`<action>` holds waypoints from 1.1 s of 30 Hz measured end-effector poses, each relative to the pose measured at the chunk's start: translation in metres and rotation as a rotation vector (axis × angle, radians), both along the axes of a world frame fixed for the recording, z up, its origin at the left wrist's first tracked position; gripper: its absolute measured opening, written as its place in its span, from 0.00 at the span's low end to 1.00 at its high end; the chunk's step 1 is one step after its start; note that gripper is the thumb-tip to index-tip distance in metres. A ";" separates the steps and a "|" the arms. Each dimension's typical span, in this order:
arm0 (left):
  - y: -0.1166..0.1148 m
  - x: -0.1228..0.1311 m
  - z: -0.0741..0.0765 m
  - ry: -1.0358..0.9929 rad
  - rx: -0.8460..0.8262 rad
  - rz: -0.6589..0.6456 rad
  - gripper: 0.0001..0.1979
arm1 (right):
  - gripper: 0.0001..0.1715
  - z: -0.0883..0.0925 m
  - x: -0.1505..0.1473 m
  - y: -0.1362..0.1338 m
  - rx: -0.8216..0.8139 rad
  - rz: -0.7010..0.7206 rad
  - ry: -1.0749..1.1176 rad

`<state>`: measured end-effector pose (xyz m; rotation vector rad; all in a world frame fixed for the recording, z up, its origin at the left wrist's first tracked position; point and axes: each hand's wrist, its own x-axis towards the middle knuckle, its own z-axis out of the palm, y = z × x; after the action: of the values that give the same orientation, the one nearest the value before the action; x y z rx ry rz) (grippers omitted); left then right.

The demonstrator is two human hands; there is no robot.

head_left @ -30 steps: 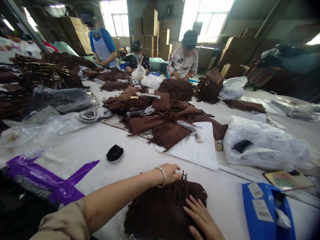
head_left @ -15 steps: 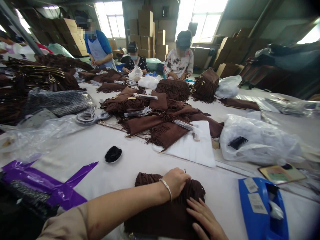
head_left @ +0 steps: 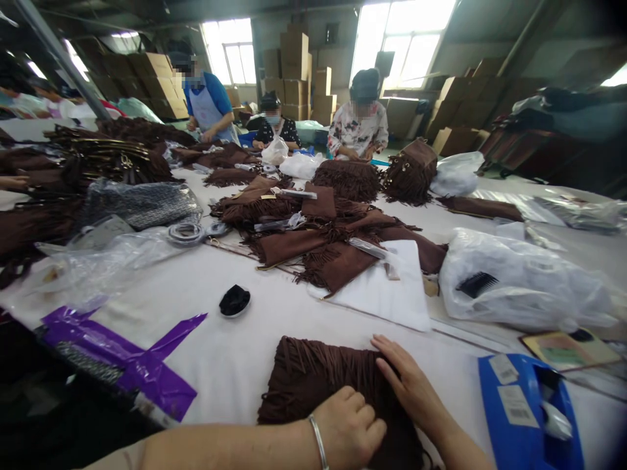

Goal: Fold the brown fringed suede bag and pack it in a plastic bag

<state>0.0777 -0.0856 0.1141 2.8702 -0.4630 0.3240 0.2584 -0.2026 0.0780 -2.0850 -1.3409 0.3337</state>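
Matt suede-like fringed bag (head_left: 323, 369), glossy purple plastic tape (head_left: 142, 365), shiny metal bracelet (head_left: 318, 440)

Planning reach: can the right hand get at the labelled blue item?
Likely yes: between the right hand, resting on the fringed brown piece, and the blue item, I see only white tabletop.

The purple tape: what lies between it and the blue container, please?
The head view shows a brown fringed piece, under the left hand and right hand.

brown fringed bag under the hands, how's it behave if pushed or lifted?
Fringe likely swings and may tangle: many thin strips. The bag probably bends some: matte, suede-like surface. Unlikely to roll, since it lies on a broad side.
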 end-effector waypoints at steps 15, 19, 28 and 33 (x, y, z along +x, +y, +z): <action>0.030 0.000 0.006 0.173 -0.029 0.182 0.06 | 0.11 -0.012 -0.069 -0.018 -0.055 -0.076 -0.295; 0.020 -0.025 0.001 0.062 -0.048 0.149 0.06 | 0.16 -0.020 -0.081 -0.033 -0.029 -0.035 -0.376; 0.079 -0.097 0.000 -0.112 -0.515 0.553 0.17 | 0.28 -0.029 -0.108 -0.060 0.042 0.058 -0.893; 0.096 -0.126 -0.023 0.058 -0.948 0.867 0.25 | 0.29 -0.005 -0.087 -0.075 0.086 -0.038 -0.557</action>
<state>-0.0484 0.0100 0.0909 1.9530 0.7818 0.4277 0.1712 -0.2780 0.0729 -2.2132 -1.5824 -0.3449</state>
